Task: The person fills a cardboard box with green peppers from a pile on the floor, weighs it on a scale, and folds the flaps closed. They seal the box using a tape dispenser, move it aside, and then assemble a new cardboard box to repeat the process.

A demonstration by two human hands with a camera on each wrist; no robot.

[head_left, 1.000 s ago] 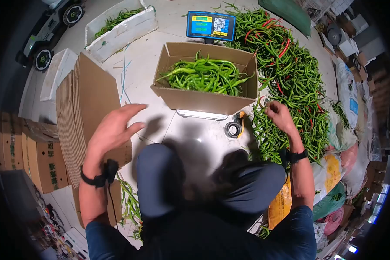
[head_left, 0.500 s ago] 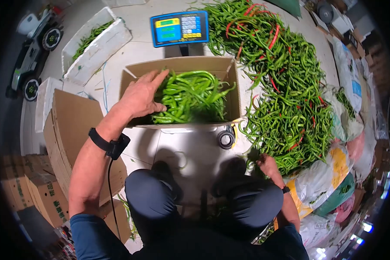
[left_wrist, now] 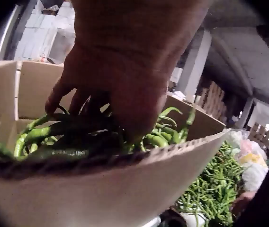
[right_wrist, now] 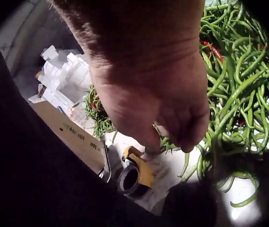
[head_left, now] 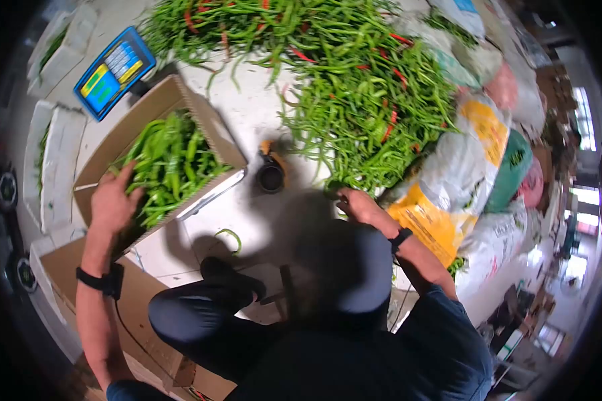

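Observation:
My left hand [head_left: 116, 200] reaches into the cardboard box [head_left: 211, 130], its spread fingers resting on the long green chili peppers [head_left: 174, 157] inside. The left wrist view shows those fingers pointing down among the peppers, behind the near cardboard wall. By the near edge of a large pile of chili peppers [head_left: 354, 100], mostly green with some red, is my right hand [head_left: 361, 206]. Its fingers bend toward the thumb, close over a few green peppers [right_wrist: 191, 165]; I cannot tell whether they pinch one.
A scale's blue display [head_left: 116, 72] stands behind the box. A tape dispenser [head_left: 271, 175] lies on the floor between box and pile, and a single curved pepper [head_left: 234, 239] lies nearer my feet. Filled sacks [head_left: 441, 200] line the right; white foam boxes [head_left: 60, 167] stand at left.
My left hand has moved from beside the cardboard sheets into the box, onto the peppers. My right hand has drawn back to the pile's near edge. The head view has swung right.

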